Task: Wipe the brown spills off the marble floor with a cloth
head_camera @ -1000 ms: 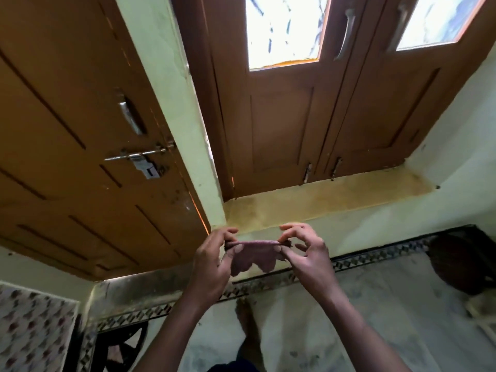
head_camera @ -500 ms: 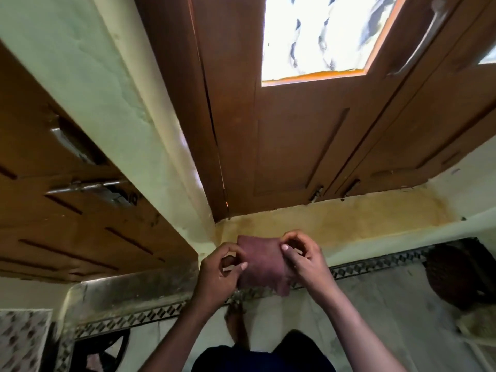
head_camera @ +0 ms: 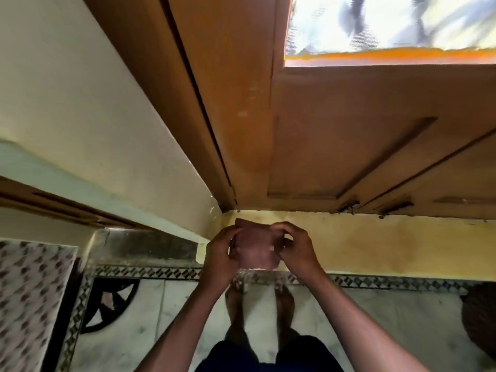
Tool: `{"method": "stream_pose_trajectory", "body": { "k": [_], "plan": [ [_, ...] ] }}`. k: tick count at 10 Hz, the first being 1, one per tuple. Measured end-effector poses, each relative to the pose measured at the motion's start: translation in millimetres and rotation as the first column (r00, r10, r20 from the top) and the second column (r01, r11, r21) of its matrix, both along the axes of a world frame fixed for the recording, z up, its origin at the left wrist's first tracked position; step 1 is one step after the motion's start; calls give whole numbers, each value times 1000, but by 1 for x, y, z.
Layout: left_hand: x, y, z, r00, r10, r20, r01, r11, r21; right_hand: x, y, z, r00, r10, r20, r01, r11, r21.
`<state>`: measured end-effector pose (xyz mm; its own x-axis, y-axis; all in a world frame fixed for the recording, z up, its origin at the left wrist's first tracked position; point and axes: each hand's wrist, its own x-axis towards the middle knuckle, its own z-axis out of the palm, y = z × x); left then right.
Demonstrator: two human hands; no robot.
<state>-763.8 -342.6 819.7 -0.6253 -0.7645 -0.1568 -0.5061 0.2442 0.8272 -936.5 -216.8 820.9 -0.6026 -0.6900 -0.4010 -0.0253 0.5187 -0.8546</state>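
Patterned covering (head_camera: 29,299) with a purple-and-white motif fills the lower left of the frame. Just right of it, a black fan-shaped inlay (head_camera: 112,299) sits in the marble floor (head_camera: 389,318), which runs across the bottom of the frame behind a black-and-white geometric border strip (head_camera: 150,271). Above the border, a pale wall pier (head_camera: 80,116) slants from the upper left toward the centre.

At centre frame, the left hand (head_camera: 218,260) grips the left edge of the cloth (head_camera: 256,248), fingers curled round it. The cloth is a small reddish-brown piece, held up in the air between both hands, above the floor and in front of the yellow sill (head_camera: 375,242). The right hand (head_camera: 298,249) pinches the cloth's right edge, thumb and fingers curled onto the fabric. Below the hands, two bare feet (head_camera: 284,304) stand on the marble, with dark clothing at the bottom edge.

A brown wooden door (head_camera: 335,130) with a frosted glass pane (head_camera: 389,22) occupies the upper right. A dark rounded object (head_camera: 480,318) lies at the right edge on the floor; what it is cannot be told. Brown spills cannot be made out on the visible marble.
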Motion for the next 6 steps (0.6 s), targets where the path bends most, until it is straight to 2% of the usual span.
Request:
{"method": "stream_pose_trajectory", "body": {
  "k": [1,2,3,4,5,6],
  "plan": [
    [-14,-19,-30,988,146,49,-142,987,-78,-13,-37,-28,993,60,99,-62,998,16],
    [-15,-17,-67,978,151,145,-120,973,-198,-18,-55,-57,964,259,-53,-243,947,212],
    [-10,-3,-101,940,-60,335,49,998,41,-12,-54,-86,919,375,-123,-335,906,260],
    [-4,12,-111,871,-176,459,128,983,134,-7,-47,-114,838,545,-41,-504,800,325],
    [-6,21,-106,927,-74,368,42,995,96,-10,-42,-104,791,610,-49,-571,764,301],
    [-7,21,-93,958,100,268,-142,980,141,-7,-38,-90,885,463,-50,-440,866,237]
  ]
}}
